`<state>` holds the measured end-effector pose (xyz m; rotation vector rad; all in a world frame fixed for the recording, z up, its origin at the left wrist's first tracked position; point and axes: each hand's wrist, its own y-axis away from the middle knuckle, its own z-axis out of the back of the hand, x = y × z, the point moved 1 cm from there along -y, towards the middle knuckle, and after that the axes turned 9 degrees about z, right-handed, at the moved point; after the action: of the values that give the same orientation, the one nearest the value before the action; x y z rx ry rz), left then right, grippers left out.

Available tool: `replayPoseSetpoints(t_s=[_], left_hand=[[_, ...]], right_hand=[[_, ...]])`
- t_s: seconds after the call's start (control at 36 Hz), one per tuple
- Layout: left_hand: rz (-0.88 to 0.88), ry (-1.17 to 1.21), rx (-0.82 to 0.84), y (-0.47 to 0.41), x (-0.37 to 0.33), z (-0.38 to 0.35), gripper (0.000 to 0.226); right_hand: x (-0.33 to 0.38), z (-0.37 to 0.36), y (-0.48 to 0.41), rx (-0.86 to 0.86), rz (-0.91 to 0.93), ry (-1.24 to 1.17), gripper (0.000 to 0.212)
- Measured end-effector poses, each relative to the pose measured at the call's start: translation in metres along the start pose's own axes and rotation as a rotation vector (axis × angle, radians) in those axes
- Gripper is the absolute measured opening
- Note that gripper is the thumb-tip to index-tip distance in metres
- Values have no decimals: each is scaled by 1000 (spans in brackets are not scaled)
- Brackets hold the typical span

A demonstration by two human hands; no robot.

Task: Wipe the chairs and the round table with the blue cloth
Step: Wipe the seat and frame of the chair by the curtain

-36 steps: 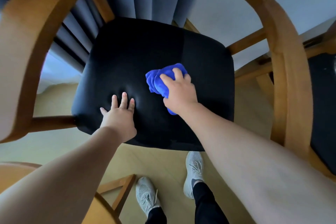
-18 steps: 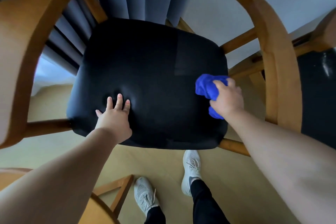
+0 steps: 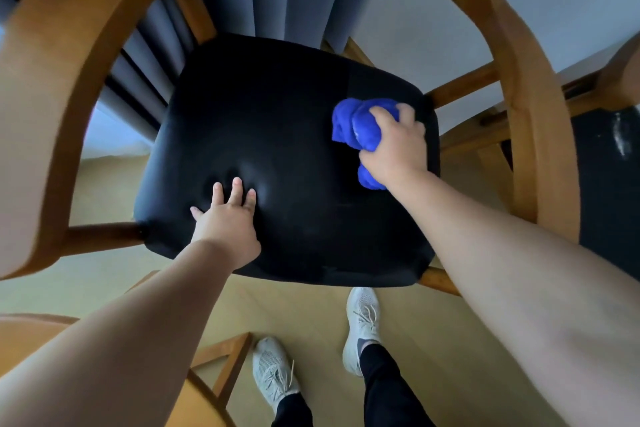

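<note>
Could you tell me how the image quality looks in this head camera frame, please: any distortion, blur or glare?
Head view: wide-angle bending curves the wooden chair frame; its near left part is motion-blurred; soft sheen on the black seat by the left hand; blue cloth fairly sharp.

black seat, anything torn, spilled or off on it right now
Nothing looks damaged or spilled on the black seat. The only mark is a soft dent by the left hand pressing it. The right hand grips the bunched blue cloth near its right edge.
</note>
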<state>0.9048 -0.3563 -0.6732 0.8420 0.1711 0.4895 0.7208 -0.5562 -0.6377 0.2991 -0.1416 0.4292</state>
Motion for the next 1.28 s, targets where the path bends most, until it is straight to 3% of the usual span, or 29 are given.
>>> replayPoseSetpoints(t_s=[0.22,0.47,0.67,0.75,0.81,1.03,1.17,1.28], left_hand=[[15,-17,13,-1,0,-1,87],[36,-67,6,-1,-2,-4,88],[30,-52,20,0,-1,-1,87],[23,-39,21,-1,-2,-1,87],[18,-31,26,-1,-1,0,87],[19,-14,42,-2,0,1,88],[26,-32,37,-4,-1,1,87],[38,-59,34,-5,-2,-1,88]], right_hand=[[55,-24,-26,129,216,121,74],[17,-21,-36,166,271,150,73],[-103,8,-19,155,-216,183,64],[-125,15,-8,198,-483,124,60],[-123,13,-5,169,-512,90,59],[-49,16,-39,-57,-45,52,66],[23,17,-86,-42,158,86,74],[61,0,-113,68,223,138,77]])
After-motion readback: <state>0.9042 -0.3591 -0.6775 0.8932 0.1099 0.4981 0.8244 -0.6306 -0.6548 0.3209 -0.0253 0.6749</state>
